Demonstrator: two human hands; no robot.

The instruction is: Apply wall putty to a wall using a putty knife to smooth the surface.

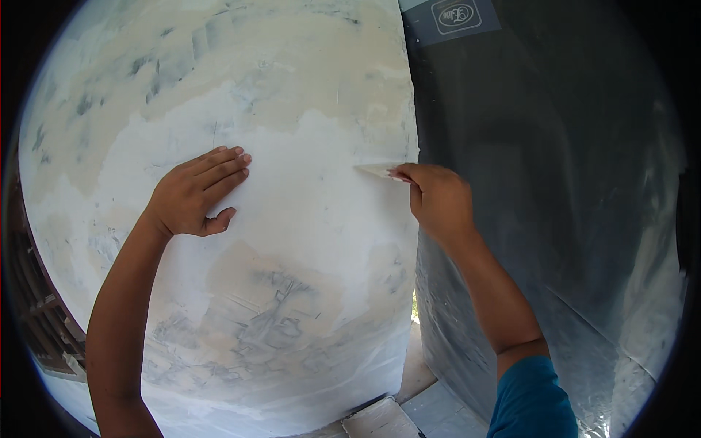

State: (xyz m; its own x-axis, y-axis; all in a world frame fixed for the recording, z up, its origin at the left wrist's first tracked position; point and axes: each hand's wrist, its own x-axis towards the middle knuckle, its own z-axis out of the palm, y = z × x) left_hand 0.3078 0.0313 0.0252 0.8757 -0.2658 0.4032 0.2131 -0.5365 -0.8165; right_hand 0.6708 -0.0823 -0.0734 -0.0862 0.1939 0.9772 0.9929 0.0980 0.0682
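Observation:
A big, smooth panel (292, 197) fills the middle, coated in patchy white and cream filler with grey smudges. My left hand (197, 191) lies on its surface, fingers stretched together and thumb apart, holding nothing. Close to the panel's right edge, my right hand (442, 196) pinches a piece of sandpaper (374, 170), as it appears: thin, flat and pale, with a reddish edge by the fingers. Its tip points left over the white filler. My fingers hide the rest of the piece.
To the right hangs a dark grey plastic sheet (540, 182), with a printed label (456, 16) at its top. Below the panel lies a flat pale board (380, 420) near grey floor tiles (442, 409). Brown slatted woodwork (47, 314) stands past the panel's left edge.

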